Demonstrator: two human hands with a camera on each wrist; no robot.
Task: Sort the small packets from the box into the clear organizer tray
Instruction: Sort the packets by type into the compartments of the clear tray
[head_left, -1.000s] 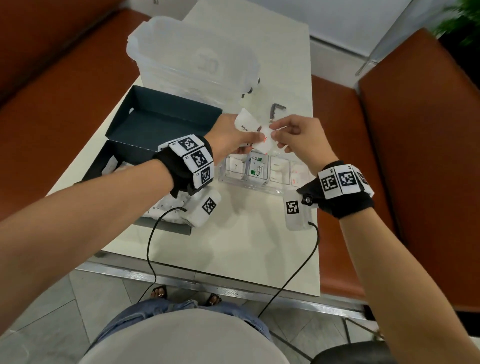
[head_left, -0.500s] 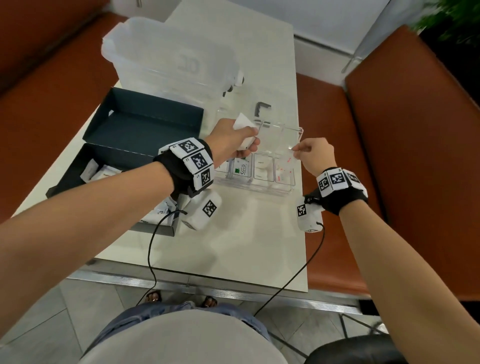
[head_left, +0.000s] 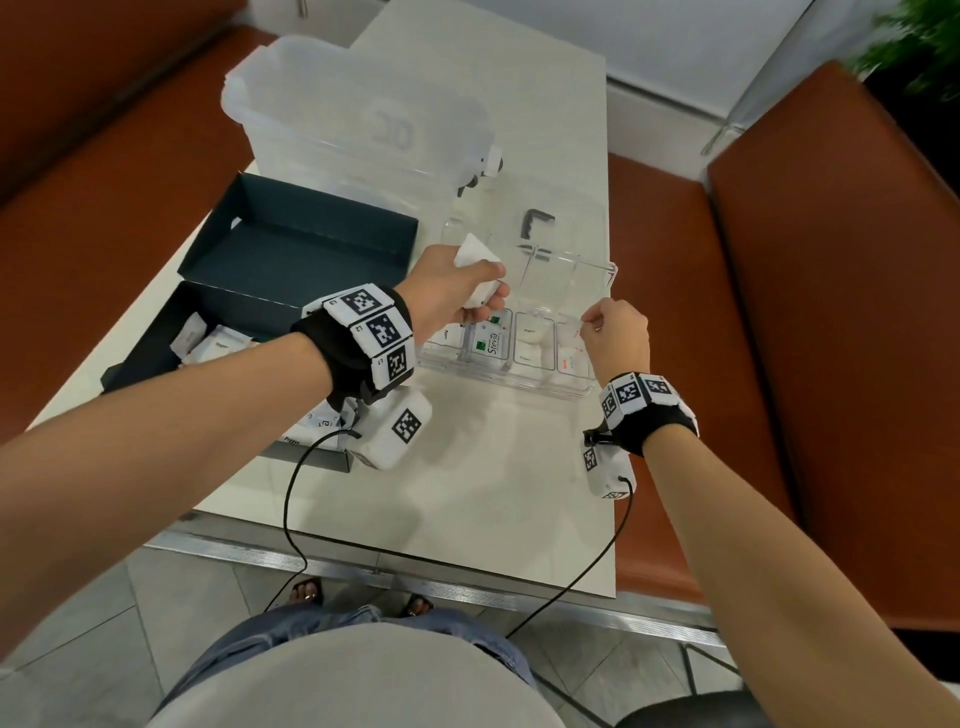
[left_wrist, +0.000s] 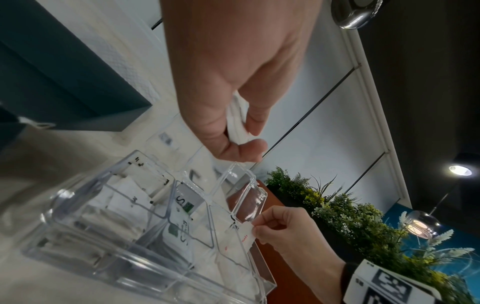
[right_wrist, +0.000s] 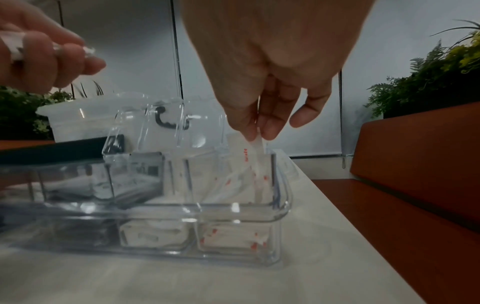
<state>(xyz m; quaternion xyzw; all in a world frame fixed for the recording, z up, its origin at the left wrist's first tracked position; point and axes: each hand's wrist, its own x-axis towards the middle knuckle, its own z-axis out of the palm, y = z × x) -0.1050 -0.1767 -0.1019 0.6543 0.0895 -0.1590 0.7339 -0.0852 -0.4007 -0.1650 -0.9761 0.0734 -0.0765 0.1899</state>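
The clear organizer tray (head_left: 498, 376) (left_wrist: 109, 265) (right_wrist: 233, 211) lies on the table with its lid raised, white packets in its compartments. My right hand (head_left: 615, 332) (right_wrist: 255, 131) pinches a white packet with red print (right_wrist: 255, 152) (left_wrist: 242, 234) at its top edge, its lower part inside the rightmost compartment. My left hand (head_left: 457, 299) (left_wrist: 233, 133) grips a few white packets (head_left: 478, 265) (left_wrist: 237, 127) above the tray's left end. The dark open box (head_left: 156, 343) at the left holds more packets (head_left: 218, 345).
The dark box lid (head_left: 306, 244) lies open behind the box. A large frosted plastic bin (head_left: 358, 119) stands at the back of the white table (head_left: 467, 493). A small black hex key (head_left: 535, 221) lies behind the tray. Orange benches (head_left: 831, 364) flank the table.
The hands have come apart. My right hand took the red-printed packet from between them to the right and down into the rightmost compartment. The left hand stayed above the tray's left end.
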